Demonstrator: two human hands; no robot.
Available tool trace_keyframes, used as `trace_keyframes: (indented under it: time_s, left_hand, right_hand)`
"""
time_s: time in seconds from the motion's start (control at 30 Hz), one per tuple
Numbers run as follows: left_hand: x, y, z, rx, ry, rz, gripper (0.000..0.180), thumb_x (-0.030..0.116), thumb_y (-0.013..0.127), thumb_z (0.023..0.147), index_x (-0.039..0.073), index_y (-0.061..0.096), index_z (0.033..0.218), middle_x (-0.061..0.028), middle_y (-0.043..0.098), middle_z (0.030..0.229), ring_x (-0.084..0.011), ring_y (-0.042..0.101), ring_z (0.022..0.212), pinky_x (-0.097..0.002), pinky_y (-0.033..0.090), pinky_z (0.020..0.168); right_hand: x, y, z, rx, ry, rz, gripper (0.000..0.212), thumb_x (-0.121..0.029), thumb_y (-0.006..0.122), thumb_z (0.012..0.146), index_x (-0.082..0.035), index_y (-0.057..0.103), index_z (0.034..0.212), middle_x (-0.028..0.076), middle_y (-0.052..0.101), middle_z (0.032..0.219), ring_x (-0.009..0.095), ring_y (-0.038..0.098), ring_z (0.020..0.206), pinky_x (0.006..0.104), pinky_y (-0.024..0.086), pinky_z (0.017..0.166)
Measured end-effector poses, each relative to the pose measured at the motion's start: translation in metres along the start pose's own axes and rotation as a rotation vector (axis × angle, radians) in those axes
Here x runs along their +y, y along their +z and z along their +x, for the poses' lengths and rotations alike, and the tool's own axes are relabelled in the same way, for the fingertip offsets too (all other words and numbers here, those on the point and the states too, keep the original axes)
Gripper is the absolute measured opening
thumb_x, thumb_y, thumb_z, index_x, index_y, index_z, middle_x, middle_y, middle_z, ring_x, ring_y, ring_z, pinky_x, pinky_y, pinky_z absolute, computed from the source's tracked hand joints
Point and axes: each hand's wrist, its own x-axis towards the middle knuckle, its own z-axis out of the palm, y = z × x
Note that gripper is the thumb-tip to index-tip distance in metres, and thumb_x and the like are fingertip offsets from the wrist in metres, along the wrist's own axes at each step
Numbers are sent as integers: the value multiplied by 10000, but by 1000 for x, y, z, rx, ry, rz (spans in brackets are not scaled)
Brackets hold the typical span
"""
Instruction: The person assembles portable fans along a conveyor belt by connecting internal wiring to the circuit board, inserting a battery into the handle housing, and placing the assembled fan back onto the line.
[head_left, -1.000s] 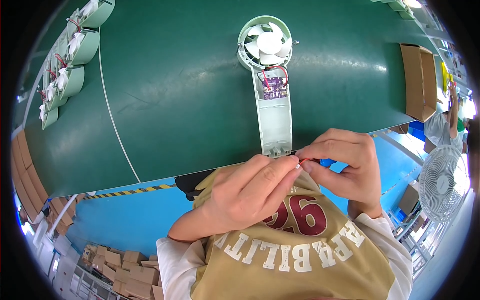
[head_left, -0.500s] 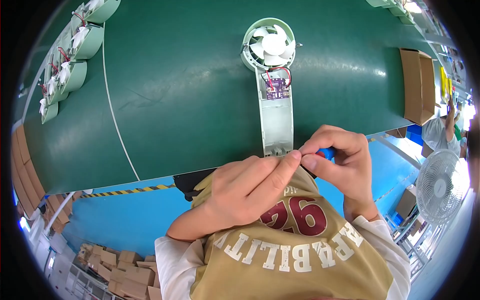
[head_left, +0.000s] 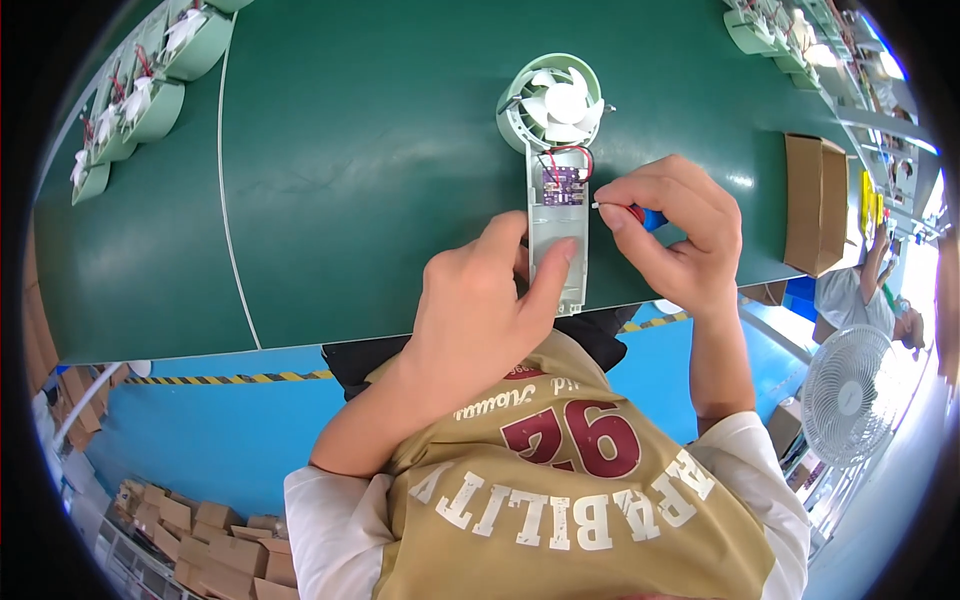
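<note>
A pale green handheld fan housing (head_left: 552, 226) lies open on the green table, its round head with white fan blades (head_left: 567, 103) at the far end. Inside its handle sits a purple circuit board (head_left: 563, 187) with red and black wires. My left hand (head_left: 470, 300) grips the near part of the handle, thumb inside the shell and fingers at its left side. To the right of the board, my right hand (head_left: 690, 230) pinches what looks like a small blue battery (head_left: 654, 219) with a red lead. A white plug tip (head_left: 598, 205) points at the handle's right edge; whether it touches is unclear.
Several fan housings (head_left: 155, 112) stand in a row at the far left, more (head_left: 760, 35) at the far right. A cardboard box (head_left: 815, 205) sits on the right. A large standing fan (head_left: 850, 395) and another person (head_left: 860, 300) are beyond the table's right end.
Both hands have moved away from the table's near edge, where they met at the small part. My left hand now holds the handle; my right has carried the blue battery beside the board.
</note>
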Motion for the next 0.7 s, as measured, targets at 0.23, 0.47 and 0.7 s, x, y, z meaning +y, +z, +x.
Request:
trace_keyframes:
  time_s: [0.23,0.47,0.7]
  left_hand:
    - [-3,-1,2,-3,16,-8,226,163,674,920,-23,564,852,-161,619,621,-328,623,508,-415,476,478]
    - [-7,2,1,3,83,-26,234,163,640,941,-27,543,846,-183,607,616,-365,622,523,-441,487,485]
    - [-9,1,1,-7,121,37,229,152,629,945,-14,515,837,-190,608,620,-370,618,514,-448,486,468]
  right_hand:
    - [7,6,6,-42,-160,-146,193,40,774,691,-31,733,866,67,687,794,168,597,645,279,458,554]
    - [8,9,3,17,-196,-238,201,40,783,672,-25,727,854,58,701,805,176,608,649,280,467,559]
    - [-2,8,6,1,-270,-360,221,39,789,636,-42,716,829,45,684,770,190,606,638,285,456,548]
